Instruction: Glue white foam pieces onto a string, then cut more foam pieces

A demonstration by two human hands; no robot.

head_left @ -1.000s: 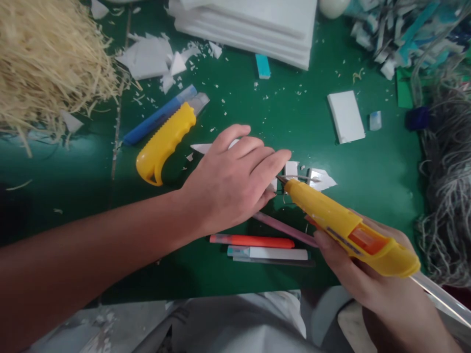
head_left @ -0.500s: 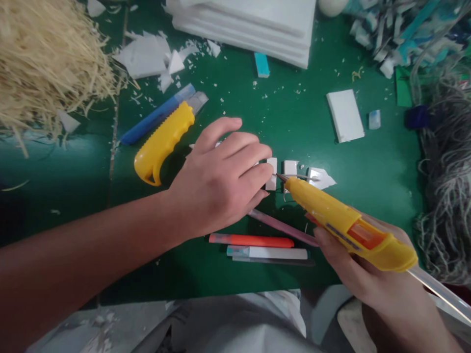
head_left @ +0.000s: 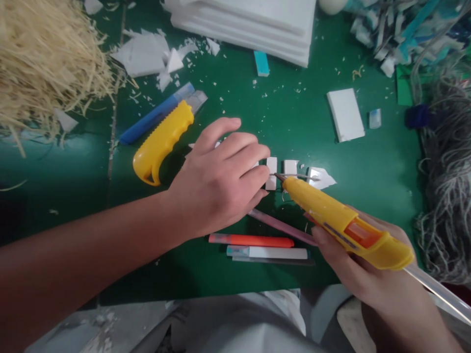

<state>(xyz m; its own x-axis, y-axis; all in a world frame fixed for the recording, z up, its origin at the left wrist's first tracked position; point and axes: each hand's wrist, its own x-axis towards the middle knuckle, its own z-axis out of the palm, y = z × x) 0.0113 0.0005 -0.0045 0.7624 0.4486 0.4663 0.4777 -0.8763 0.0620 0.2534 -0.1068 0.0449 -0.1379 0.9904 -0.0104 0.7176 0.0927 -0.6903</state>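
My right hand (head_left: 362,274) grips a yellow glue gun (head_left: 342,223), whose nozzle points at a small white foam piece (head_left: 271,172) on the green mat (head_left: 294,117). My left hand (head_left: 221,176) lies over the mat with its fingers curled, and their tips press against that foam piece from the left. A second small foam piece (head_left: 290,167) and a jagged foam scrap (head_left: 322,177) lie just right of the nozzle.
A yellow utility knife (head_left: 164,142) and a blue cutter (head_left: 156,115) lie at the left. An orange marker (head_left: 252,240), a white pen (head_left: 268,253) and a pink stick (head_left: 281,226) lie near me. Stacked foam sheets (head_left: 250,24), a foam block (head_left: 346,115), straw (head_left: 44,59) and grey yarn (head_left: 447,186) surround them.
My left hand drew back to the left, which uncovered the small white foam piece. The glue gun nozzle shifted slightly left toward it.
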